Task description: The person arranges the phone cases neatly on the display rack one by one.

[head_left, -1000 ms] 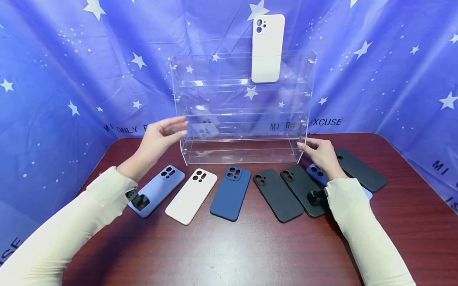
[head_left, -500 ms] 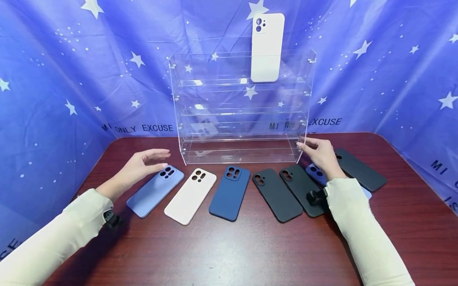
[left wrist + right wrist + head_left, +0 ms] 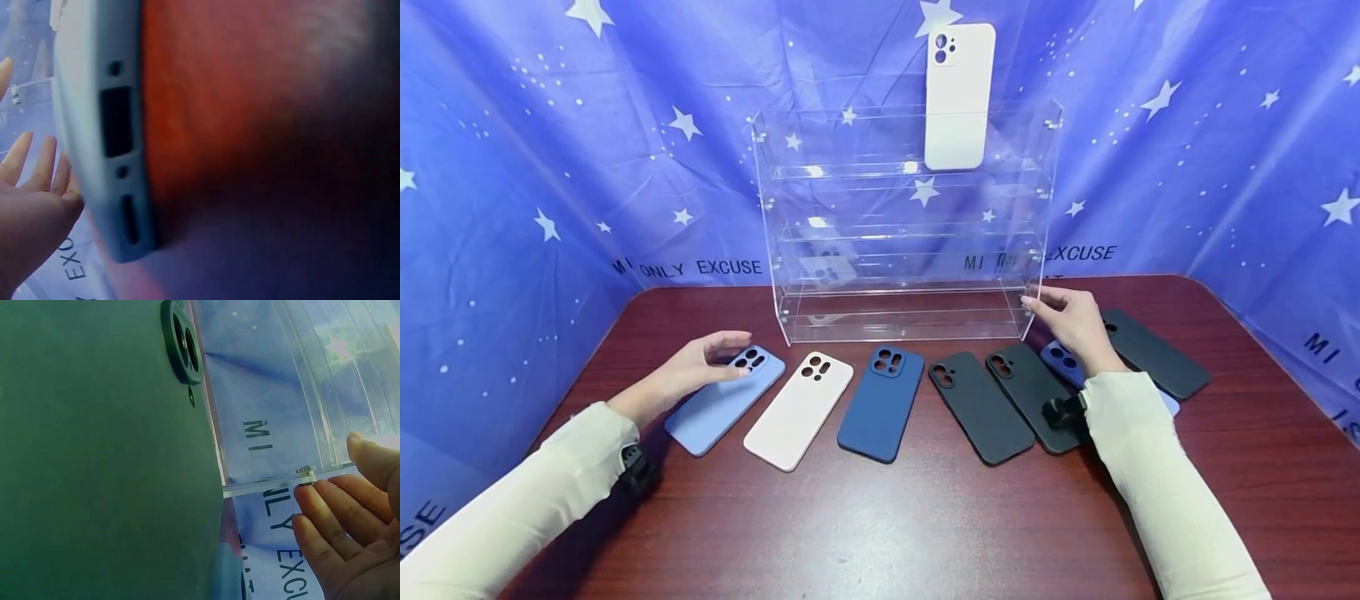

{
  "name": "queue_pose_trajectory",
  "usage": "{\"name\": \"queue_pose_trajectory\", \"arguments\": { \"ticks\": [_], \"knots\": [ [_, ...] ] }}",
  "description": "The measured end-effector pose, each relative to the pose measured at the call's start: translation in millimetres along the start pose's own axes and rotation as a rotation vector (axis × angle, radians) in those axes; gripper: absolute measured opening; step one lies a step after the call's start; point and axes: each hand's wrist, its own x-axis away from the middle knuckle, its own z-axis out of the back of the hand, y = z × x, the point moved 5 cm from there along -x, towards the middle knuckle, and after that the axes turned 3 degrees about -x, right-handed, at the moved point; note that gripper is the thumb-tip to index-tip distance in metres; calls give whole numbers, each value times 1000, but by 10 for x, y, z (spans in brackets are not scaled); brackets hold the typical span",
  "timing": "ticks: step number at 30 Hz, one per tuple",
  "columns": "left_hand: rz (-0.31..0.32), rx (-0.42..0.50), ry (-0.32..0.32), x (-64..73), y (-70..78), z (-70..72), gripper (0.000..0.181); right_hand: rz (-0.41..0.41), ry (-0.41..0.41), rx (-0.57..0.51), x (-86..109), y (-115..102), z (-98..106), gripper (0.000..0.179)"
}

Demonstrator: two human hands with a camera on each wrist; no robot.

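My left hand (image 3: 700,364) is over the top end of a light blue phone case (image 3: 718,412) lying on the table, thumb at the camera cutouts and fingers past the far side. Whether it touches is unclear. In the left wrist view the fingers (image 3: 42,165) look extended behind the case's port end (image 3: 119,144). At the rack's right side, my right hand (image 3: 1071,321) pinches the edge panel of a clear acrylic display rack (image 3: 898,327), thumb inside, fingers outside. A white phone case (image 3: 958,100) stands upright on the rack's top tier.
Along the rack's front lie a white case (image 3: 797,412), a dark blue case (image 3: 882,408), and black cases (image 3: 981,412) (image 3: 1033,396). Under and beside the right forearm are a blue case (image 3: 1060,358) and another black case (image 3: 1161,354). A starry blue curtain (image 3: 647,192) hangs behind.
From the rack's left side, my left hand has come down and left to the light blue case. The right hand stays at the rack's right panel.
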Motion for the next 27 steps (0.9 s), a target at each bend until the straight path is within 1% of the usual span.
{"name": "queue_pose_trajectory", "arguments": {
  "ticks": [4, 6, 11, 17, 22, 27],
  "knots": [
    [24, -24, 10, 10, -80, -13, 65, 3, -4, 0, 0, -7, -9, 52],
    [30, -30, 10, 12, -97, -18, 66, 12, 2, 5, 1, -17, -8, 51],
    [55, -56, -8, 4, -99, -43, 71, 35, 15, 11, 1, -21, 1, 51],
    [71, -100, -25, -22, -110, -77, 77, 23, 8, 11, 5, -10, -10, 52],
    [63, -147, -45, -18, -112, -98, 84, 15, 6, -1, 1, 7, -18, 53],
    [43, -207, -61, -39, -88, -116, 88, 5, 9, 10, -8, 12, 7, 54]
  ]
}}
